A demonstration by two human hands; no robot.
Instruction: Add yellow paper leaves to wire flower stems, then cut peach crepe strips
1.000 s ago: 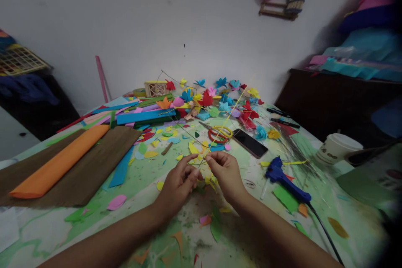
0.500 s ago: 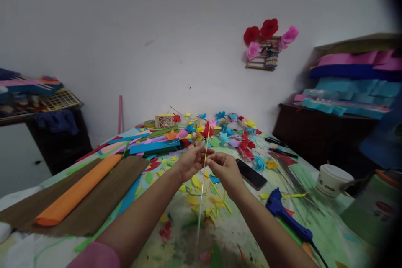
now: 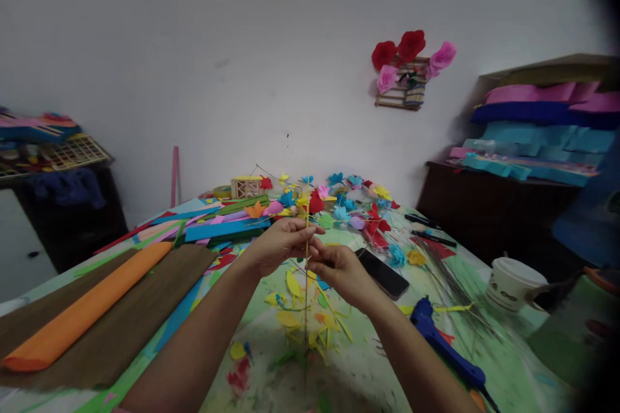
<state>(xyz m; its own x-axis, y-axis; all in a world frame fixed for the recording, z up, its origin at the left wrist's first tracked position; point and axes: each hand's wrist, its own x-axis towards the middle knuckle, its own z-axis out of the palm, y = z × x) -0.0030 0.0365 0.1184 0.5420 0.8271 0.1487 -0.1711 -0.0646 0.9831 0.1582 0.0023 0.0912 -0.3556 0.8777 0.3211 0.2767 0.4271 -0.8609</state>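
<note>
Over the cluttered table (image 3: 358, 348), as the head view shows, the left hand (image 3: 278, 246) pinches a thin, upright stem (image 3: 306, 297), yellow along its upper part. Just below, the right hand (image 3: 343, 274) has fingertips at it; whether gripping, I cannot tell. Yellow scraps (image 3: 289, 319) lie beneath.

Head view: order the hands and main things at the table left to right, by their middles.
Orange paper roll, left hand, yellow-topped stem, right hand, phone, blue glue gun, white lidded cup, green container.
</note>
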